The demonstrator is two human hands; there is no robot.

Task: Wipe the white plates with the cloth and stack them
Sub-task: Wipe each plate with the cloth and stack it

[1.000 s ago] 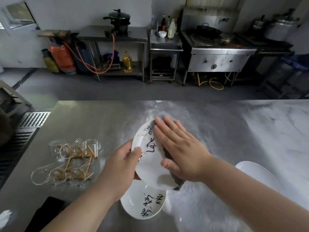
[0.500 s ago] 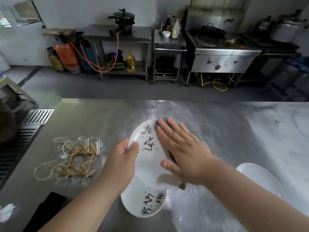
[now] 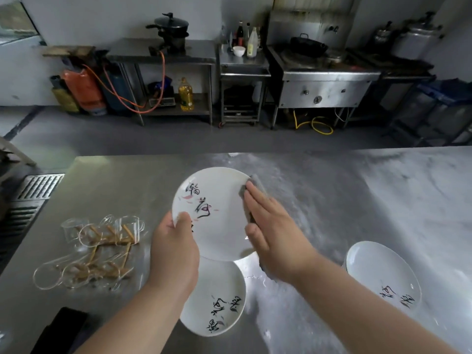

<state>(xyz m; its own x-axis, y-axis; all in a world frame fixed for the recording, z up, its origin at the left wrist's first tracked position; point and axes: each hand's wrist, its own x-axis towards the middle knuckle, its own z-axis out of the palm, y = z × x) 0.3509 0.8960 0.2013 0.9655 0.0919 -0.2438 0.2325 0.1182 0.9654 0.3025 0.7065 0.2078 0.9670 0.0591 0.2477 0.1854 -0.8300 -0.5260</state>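
Head view: the brushed steel table (image 3: pixel 332 200) fills the lower frame, its surface streaked and smeared. To your left lie clear glass mugs (image 3: pixel 76 226) tangled with a light wooden rack (image 3: pixel 107 241), well apart from the plates. A flat black object (image 3: pixel 61 330) sits at the near left edge; cannot tell what it is. A metal floor grate (image 3: pixel 30 195) lies past the table's left side. Across the floor, a black lidded pot (image 3: pixel 171 24) stands on a steel bench, an orange hose (image 3: pixel 120 95) loops below it, a yellow oil bottle (image 3: pixel 186 94) sits on the low shelf, and a black wok (image 3: pixel 307 46) sits on the steel stove (image 3: pixel 324 90).

Your left forearm covers part of the second white lettered plate (image 3: pixel 217 302), which lies flat on the table right under the held one. A stack of white plates (image 3: pixel 383 274) sits to your right, near the table's front, apart from both.

The white round plate with black brush lettering (image 3: pixel 217 213) is held up over the table, tilted with its face toward you; it is glossy, with faint pink strokes among the characters. Your left hand (image 3: pixel 173 251) takes its lower left rim, grip pinching it, thumb on the face, fingers hidden behind. Your right hand (image 3: pixel 270 231) has its grip flat, fingers straight and together, pressing the grey cloth (image 3: pixel 255 185) on the plate's right rim; the cloth shows past the fingertips.
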